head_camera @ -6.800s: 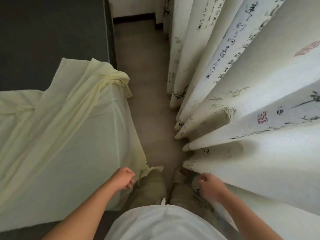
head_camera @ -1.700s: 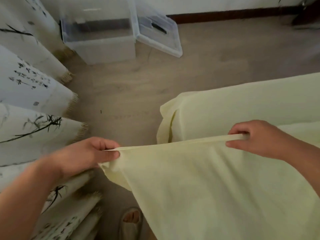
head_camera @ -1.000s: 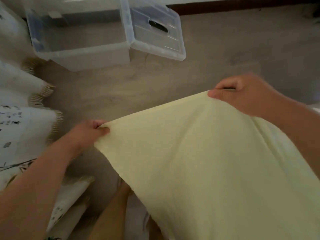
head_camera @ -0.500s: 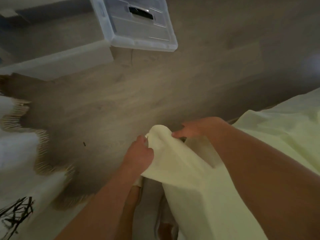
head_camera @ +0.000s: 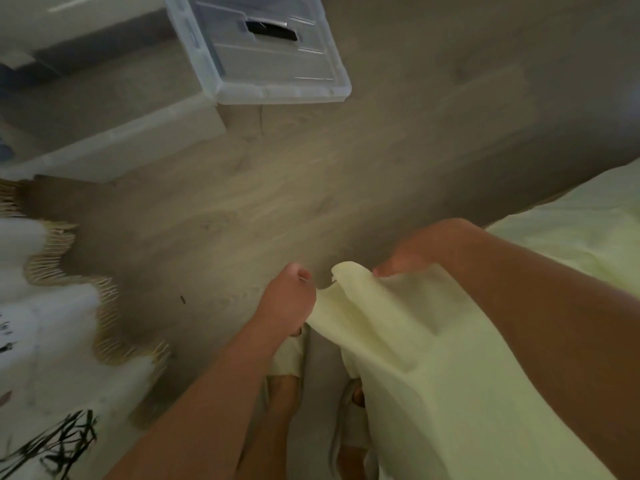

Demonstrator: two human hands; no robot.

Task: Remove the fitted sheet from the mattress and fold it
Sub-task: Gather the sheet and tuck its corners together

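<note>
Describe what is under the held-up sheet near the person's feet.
Below the pale yellow fitted sheet, wooden floor and sandalled feet show. The sheet hides most of the right foot and whatever lies further right. Both hands, left and right, hold its edge.

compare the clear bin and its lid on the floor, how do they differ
The clear bin is a deep box standing at the upper left, partly cut off by the frame edge; the lid is a shallow tray lying flat beside it, fully in view. The lid has a dark handle slot; none shows on the bin. Both are clear plastic on the wood floor.
</note>
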